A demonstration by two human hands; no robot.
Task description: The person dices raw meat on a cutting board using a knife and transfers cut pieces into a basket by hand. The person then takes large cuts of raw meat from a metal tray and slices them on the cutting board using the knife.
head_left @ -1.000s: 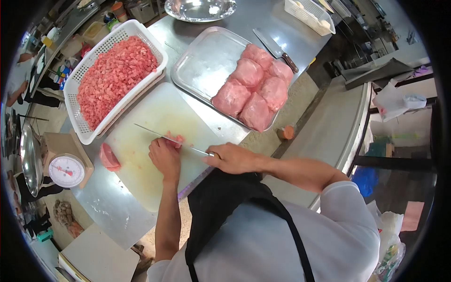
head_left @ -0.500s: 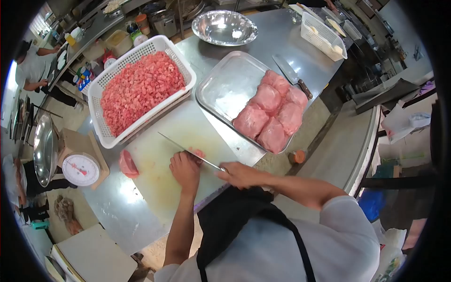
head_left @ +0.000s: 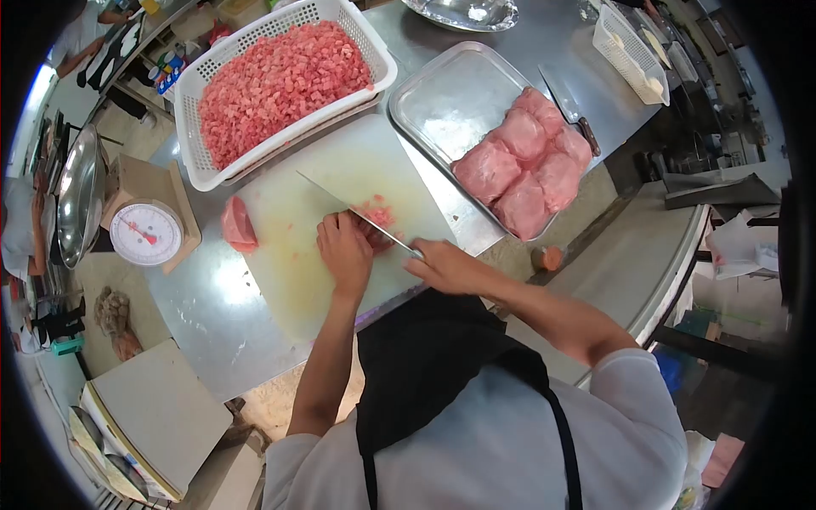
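My right hand (head_left: 444, 266) is closed round the handle of a long knife (head_left: 327, 194), whose blade points up and left over the cutting board (head_left: 293, 285). Beside the blade, my left hand (head_left: 342, 249) has its fingers curled down on a piece of raw meat (head_left: 380, 242), mostly hidden by the hand and knife. Small cut bits of meat (head_left: 374, 208) lie on the far side of the blade. A larger chunk of meat (head_left: 239, 225) rests at the board's left edge.
A white perforated basket (head_left: 384, 75) heaped with diced meat stands behind the board. To its right, a metal tray (head_left: 429, 81) holds several meat pieces, with another knife (head_left: 571, 115) alongside. A dial scale (head_left: 146, 234) stands left. Another person (head_left: 21, 221) is at far left.
The view has shifted, so the table's contents sit higher and further right. More cut bits of meat now show beyond the blade. Both hands keep their holds.
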